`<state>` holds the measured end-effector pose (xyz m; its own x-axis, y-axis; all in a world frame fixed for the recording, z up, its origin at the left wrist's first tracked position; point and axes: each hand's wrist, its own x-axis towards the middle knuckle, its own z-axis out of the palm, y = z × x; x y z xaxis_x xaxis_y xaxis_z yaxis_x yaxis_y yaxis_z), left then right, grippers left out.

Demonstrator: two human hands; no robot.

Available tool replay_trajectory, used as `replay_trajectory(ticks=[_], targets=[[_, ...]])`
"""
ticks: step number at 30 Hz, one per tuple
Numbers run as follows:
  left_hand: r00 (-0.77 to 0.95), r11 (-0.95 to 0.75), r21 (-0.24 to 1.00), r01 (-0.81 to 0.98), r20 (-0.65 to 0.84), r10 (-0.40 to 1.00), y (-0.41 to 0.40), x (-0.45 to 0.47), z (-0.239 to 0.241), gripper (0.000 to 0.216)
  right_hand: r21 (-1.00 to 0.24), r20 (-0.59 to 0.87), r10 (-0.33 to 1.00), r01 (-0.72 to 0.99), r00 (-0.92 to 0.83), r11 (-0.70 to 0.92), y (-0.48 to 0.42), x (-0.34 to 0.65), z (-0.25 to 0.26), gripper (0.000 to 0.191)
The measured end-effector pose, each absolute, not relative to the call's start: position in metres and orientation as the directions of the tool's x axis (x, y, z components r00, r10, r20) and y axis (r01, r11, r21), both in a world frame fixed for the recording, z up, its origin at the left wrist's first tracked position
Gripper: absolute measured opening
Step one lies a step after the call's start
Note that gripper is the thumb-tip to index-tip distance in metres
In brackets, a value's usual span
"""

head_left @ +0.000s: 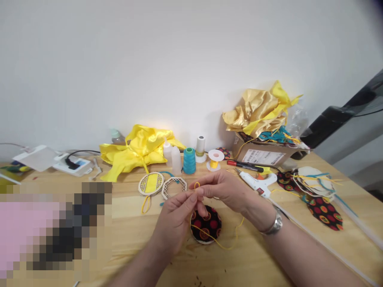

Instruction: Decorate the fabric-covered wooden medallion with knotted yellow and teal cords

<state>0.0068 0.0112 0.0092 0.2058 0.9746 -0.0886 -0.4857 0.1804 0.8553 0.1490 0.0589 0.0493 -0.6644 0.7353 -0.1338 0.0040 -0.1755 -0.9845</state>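
Observation:
Both hands meet over the middle of the table, pinching a thin yellow cord (196, 185) whose small loop stands up between the fingertips. My left hand (182, 209) is closed on the cord from the left. From the right, my right hand (223, 189) holds it too, with a silver bracelet on the wrist. Just below the fingers lies a round disc covered in dark fabric with red and orange patterns (207, 229). Slack cord trails across this disc and onto the table at its right. The fingers hide part of the disc's upper edge.
Behind the hands stand a teal thread cone (189, 161), a yellow cord spool (216, 162) and white bottles (176, 161). Wooden lattice frames (151, 184) lie to the left. A glue gun (259, 182), a red-capped marker (245, 166) and a cardboard box (260, 153) are on the right.

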Motion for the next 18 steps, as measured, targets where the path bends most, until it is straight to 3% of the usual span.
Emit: replay_trajectory(ticks=[3,11,18], targets=[[0.215,0.21,0.849,-0.486,-0.116,0.97,0.011,0.008,0.01,0.02,-0.975,-0.178,0.752,0.008,-0.635,-0.224,0.061,0.148,0.049,0.016],[0.268,0.283,0.807,-0.518,-0.162,0.95,0.012,0.006,0.007,0.014,-0.998,-0.06,0.928,0.002,-0.368,-0.063,0.071,0.149,0.046,0.022],[0.327,0.404,0.763,-0.505,-0.264,0.907,0.012,0.008,0.005,0.012,-0.987,-0.076,0.934,-0.104,-0.35,-0.119,0.082,0.168,0.044,0.026]])
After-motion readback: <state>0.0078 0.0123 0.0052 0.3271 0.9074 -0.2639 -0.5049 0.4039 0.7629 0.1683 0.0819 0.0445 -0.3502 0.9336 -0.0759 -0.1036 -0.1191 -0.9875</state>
